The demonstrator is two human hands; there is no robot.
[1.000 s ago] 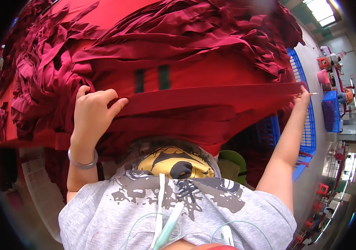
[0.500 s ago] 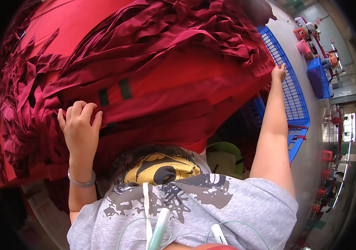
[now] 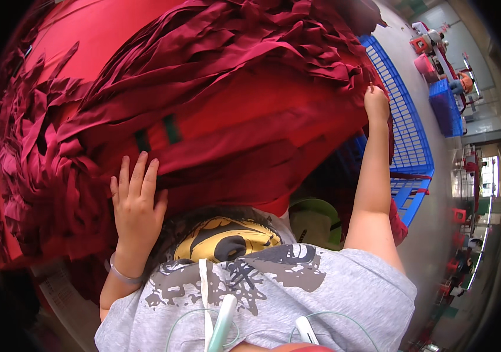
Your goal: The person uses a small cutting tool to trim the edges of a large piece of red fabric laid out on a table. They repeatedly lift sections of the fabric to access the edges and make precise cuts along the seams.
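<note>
Long maroon fabric strips [image 3: 215, 76] lie in a loose, creased heap over a bright red surface [image 3: 106, 29]. My left hand [image 3: 136, 202] is open, palm down, with its fingers stretched out on the near maroon cloth. Just beyond its fingertips, two dark green bars [image 3: 155, 134] show on the red. At the right end of the heap my right hand [image 3: 377, 105] is closed, with a small maroon tip poking out above the fingers. More maroon cloth hangs behind that wrist, beside the blue crate. The fingers hide most of what they grip.
A blue slatted plastic crate [image 3: 407, 126] stands on the grey floor [image 3: 432, 193] at the right. Farther off are another blue crate [image 3: 445, 108], a pink container [image 3: 425, 67] and machines. A green-rimmed object [image 3: 319, 220] sits below the cloth's near edge.
My left hand has moved right and nearer, its curled fingers straightening onto the cloth. My right hand has shifted left from over the crate, and maroon cloth now hangs beside its forearm.
</note>
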